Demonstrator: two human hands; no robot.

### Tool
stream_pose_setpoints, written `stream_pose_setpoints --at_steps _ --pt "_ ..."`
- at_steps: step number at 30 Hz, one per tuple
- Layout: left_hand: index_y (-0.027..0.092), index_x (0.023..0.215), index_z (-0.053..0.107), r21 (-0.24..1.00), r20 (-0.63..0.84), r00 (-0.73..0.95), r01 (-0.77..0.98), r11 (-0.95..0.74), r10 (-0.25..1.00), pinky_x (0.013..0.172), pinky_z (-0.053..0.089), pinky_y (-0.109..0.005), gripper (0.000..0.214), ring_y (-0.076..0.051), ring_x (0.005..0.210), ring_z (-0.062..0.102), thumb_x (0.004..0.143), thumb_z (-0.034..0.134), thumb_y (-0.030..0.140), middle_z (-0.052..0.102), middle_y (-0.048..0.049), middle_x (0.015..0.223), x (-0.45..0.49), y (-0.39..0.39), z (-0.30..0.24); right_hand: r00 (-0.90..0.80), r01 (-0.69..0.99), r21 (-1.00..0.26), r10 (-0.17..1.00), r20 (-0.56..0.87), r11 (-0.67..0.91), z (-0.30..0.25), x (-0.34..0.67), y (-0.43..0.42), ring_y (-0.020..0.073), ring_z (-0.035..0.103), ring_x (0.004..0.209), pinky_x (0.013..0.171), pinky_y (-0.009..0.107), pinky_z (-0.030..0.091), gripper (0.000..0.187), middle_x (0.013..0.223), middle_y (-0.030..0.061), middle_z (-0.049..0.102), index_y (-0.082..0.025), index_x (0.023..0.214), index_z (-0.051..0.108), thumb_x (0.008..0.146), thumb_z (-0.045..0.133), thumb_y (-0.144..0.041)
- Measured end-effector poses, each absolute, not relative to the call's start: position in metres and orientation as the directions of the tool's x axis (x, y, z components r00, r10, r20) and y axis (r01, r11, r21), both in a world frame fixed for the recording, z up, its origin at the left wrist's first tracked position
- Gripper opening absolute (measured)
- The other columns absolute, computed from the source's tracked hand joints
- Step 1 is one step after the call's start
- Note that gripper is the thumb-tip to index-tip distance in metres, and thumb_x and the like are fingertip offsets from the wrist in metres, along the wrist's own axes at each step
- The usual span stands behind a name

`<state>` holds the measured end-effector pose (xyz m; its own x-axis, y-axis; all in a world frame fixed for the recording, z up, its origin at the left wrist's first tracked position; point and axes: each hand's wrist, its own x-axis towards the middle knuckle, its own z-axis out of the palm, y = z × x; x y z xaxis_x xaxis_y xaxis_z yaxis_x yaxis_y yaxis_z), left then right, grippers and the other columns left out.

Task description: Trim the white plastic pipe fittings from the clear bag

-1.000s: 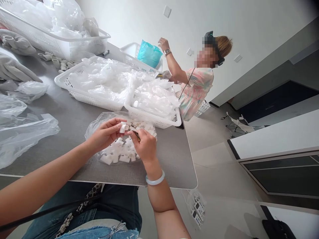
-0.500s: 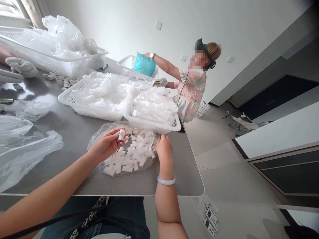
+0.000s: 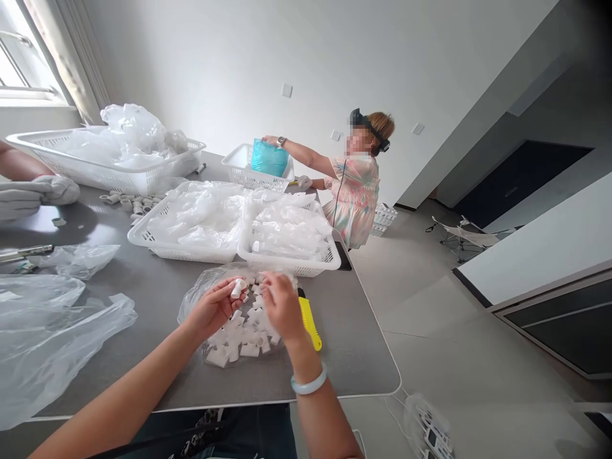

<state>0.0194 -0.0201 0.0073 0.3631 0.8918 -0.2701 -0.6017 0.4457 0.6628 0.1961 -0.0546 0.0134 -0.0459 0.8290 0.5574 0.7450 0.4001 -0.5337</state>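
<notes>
My left hand pinches a white plastic pipe tee between thumb and fingers. To its right, my right hand hovers over the fittings with its fingers loosely bent and apart, somewhat blurred; I see nothing in it. Below both hands, many white pipe fittings lie heaped on a clear plastic bag spread on the grey table. A yellow utility knife rests on the table just right of my right hand.
White baskets of clear bags stand beyond the heap. A co-worker at the far end holds a blue bag over another basket. Gloved hands of another person are at left, near grey fittings. Loose plastic bags cover the left side.
My right hand has moved left from the heap's right edge toward the left hand, and the yellow knife now shows. The left hand still holds the tee. The view has tilted up.
</notes>
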Motion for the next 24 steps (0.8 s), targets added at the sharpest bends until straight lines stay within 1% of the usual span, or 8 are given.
stream_pose_setpoints --at_steps 3,9,13,17,18,20,22,24 --pt "0.012 0.091 0.076 0.683 -0.218 0.411 -0.584 0.439 0.885 0.06 0.059 -0.02 0.013 -0.012 0.063 0.066 0.079 0.078 0.01 0.072 -0.0057 0.078 0.017 -0.02 0.011 -0.194 0.708 -0.481 0.797 0.572 0.517 0.012 0.171 -0.059 0.0198 0.063 0.102 0.09 0.032 0.055 0.025 0.106 0.0088 0.068 -0.021 0.112 0.066 0.099 0.047 -0.029" --pt "0.011 0.094 0.08 0.798 -0.238 0.463 -0.408 0.444 0.854 0.059 0.055 -0.021 0.026 -0.014 0.065 0.063 0.071 0.087 0.021 0.073 -0.0087 0.081 0.009 -0.026 0.029 -0.228 0.593 -0.548 0.776 0.587 0.589 0.005 0.172 -0.056 0.0206 0.058 0.108 0.09 0.033 0.055 0.021 0.11 0.0094 0.06 -0.023 0.097 0.071 0.097 0.054 -0.035" --pt "0.021 0.095 0.081 0.917 -0.101 0.324 -0.336 0.214 0.941 0.067 0.055 -0.025 0.032 -0.02 0.078 0.065 0.068 0.087 0.037 0.074 -0.006 0.086 0.018 -0.036 0.038 -0.002 0.434 -0.755 0.838 0.545 0.492 0.006 0.16 -0.053 0.0202 0.058 0.112 0.097 0.035 0.053 0.031 0.114 0.0111 0.058 -0.021 0.083 0.07 0.098 0.048 -0.036" --pt "0.024 0.094 0.079 0.982 0.108 0.087 -0.162 -0.092 0.99 0.065 0.051 -0.024 0.026 -0.017 0.07 0.059 0.071 0.083 0.037 0.07 -0.0022 0.076 0.023 -0.039 0.037 0.224 0.19 -0.934 0.912 0.342 0.304 0.011 0.147 -0.052 0.0212 0.061 0.116 0.093 0.032 0.055 0.031 0.119 0.0113 0.063 -0.02 0.08 0.069 0.094 0.053 -0.043" --pt "0.023 0.094 0.079 0.984 0.122 0.054 -0.139 -0.114 0.991 0.063 0.051 -0.024 0.026 -0.017 0.068 0.059 0.072 0.082 0.036 0.069 -0.002 0.073 0.021 -0.038 0.036 0.28 0.12 -0.953 0.911 0.303 0.28 0.013 0.149 -0.053 0.0207 0.064 0.11 0.09 0.032 0.056 0.034 0.115 0.0109 0.067 -0.02 0.079 0.069 0.095 0.051 -0.045" --pt "0.021 0.095 0.078 0.978 0.056 0.055 -0.204 -0.044 0.997 0.064 0.051 -0.024 0.03 -0.017 0.07 0.06 0.07 0.084 0.036 0.068 -0.0027 0.073 0.015 -0.033 0.037 0.396 0.04 -0.958 0.876 0.275 0.283 0.019 0.157 -0.056 0.0188 0.069 0.092 0.085 0.034 0.057 0.039 0.095 0.0081 0.072 -0.02 0.082 0.066 0.099 0.041 -0.045" --pt "0.019 0.098 0.078 0.933 -0.06 0.124 -0.345 0.1 0.99 0.064 0.054 -0.024 0.037 -0.018 0.072 0.064 0.066 0.087 0.035 0.07 -0.0045 0.077 0.008 -0.028 0.039 0.417 0.135 -0.93 0.832 0.367 0.343 0.025 0.17 -0.062 0.018 0.069 0.082 0.088 0.037 0.056 0.038 0.076 0.0036 0.071 -0.021 0.091 0.065 0.101 0.033 -0.037" --pt "0.016 0.098 0.078 0.868 -0.128 0.209 -0.449 0.211 0.97 0.063 0.055 -0.023 0.039 -0.017 0.071 0.064 0.063 0.09 0.03 0.072 -0.0068 0.082 0.003 -0.023 0.042 0.199 0.358 -0.807 0.807 0.557 0.469 0.029 0.18 -0.068 0.0197 0.067 0.101 0.096 0.04 0.053 0.031 0.092 0.0066 0.075 -0.021 0.096 0.066 0.098 0.035 -0.023"
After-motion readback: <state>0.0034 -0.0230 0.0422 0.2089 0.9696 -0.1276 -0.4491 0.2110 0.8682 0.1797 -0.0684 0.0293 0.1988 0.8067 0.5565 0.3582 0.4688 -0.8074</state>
